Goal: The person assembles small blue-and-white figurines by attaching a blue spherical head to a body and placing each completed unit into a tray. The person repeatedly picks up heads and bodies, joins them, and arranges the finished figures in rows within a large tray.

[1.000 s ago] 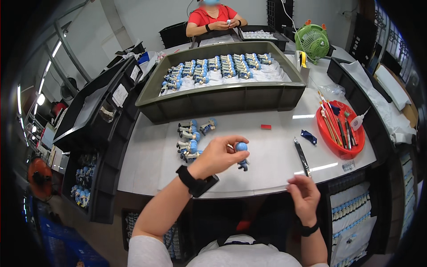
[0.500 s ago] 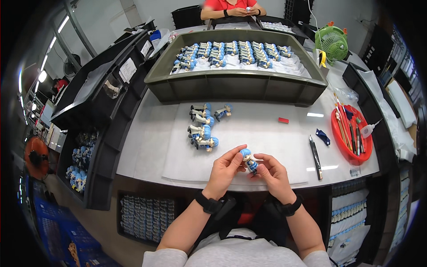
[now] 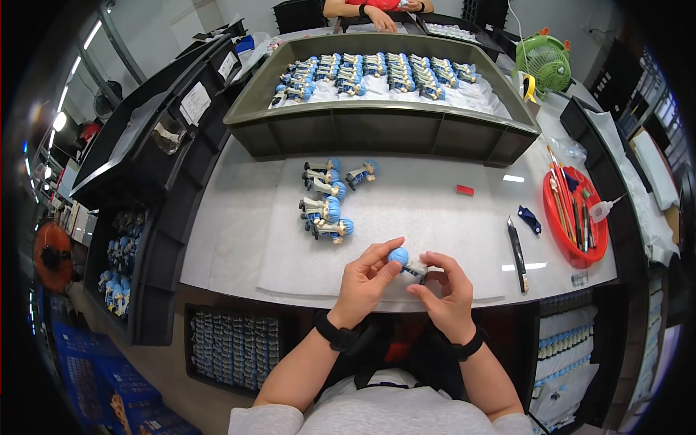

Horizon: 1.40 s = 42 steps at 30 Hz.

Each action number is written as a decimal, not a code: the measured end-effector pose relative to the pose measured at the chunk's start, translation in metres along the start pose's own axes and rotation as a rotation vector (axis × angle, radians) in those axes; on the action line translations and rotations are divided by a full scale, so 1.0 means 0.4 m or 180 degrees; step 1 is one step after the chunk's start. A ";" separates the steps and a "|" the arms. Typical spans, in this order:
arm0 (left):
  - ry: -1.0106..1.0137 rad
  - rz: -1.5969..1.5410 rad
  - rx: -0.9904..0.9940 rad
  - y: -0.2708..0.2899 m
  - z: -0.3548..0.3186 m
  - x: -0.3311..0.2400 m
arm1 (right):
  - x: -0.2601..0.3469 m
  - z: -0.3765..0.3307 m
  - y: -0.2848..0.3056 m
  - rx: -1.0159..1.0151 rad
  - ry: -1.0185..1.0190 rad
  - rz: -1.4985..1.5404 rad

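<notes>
A small figurine (image 3: 398,256) with blue hair and a pale body is held above the front part of the table, its back turned up. Around its head close the thumb and fingers of my left hand (image 3: 361,286). My right hand (image 3: 452,299) pinches the body near the legs. Left of my hands, several like figurines (image 3: 325,209) lie in a rough column on the white sheet (image 3: 406,196). One more figurine (image 3: 362,172) rests at a slant beside the column's top. A small red block (image 3: 465,191) lies to the right.
A deep grey-green crate (image 3: 384,134) with rows of figurines spans the table's back. At right are a craft knife (image 3: 517,254), a dark blue piece (image 3: 529,220) and a red basket (image 3: 592,254) of brushes. Black bins (image 3: 163,272) stand left. A co-worker's hand (image 3: 380,19) shows behind.
The figurine has been turned in my hands, from front showing to back up, and lies more level. My head view has shifted slightly. The co-worker's one hand has come down toward their table.
</notes>
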<state>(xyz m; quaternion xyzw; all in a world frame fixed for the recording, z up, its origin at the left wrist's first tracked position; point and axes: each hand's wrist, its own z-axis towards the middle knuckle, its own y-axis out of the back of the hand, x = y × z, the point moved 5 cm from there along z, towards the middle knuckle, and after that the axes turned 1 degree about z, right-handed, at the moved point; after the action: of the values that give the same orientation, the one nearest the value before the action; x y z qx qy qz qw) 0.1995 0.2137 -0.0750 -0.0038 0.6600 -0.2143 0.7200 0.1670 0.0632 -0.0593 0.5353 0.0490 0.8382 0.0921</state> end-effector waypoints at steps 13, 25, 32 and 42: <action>0.0110 -0.0136 -0.0177 -0.005 -0.003 0.003 | -0.030 -0.015 -0.001 -0.0002 -0.0414 0.0487; 0.0153 -0.0120 -0.0150 -0.018 -0.002 -0.008 | -0.025 -0.012 -0.003 0.0066 -0.0757 0.0700; 0.0065 -0.0250 -0.0042 -0.035 -0.002 -0.001 | 0.068 0.081 0.085 0.0306 -0.0734 -0.0363; 0.0141 0.0592 -0.0018 -0.041 -0.005 0.018 | -0.152 0.404 0.184 0.1021 -0.0243 -0.3186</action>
<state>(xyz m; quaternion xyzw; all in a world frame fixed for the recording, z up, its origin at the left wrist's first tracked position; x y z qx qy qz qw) 0.1927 0.1970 -0.0774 0.0602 0.6739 -0.1446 0.7221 0.3310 -0.0240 -0.0318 0.4840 0.4229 0.6536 0.3998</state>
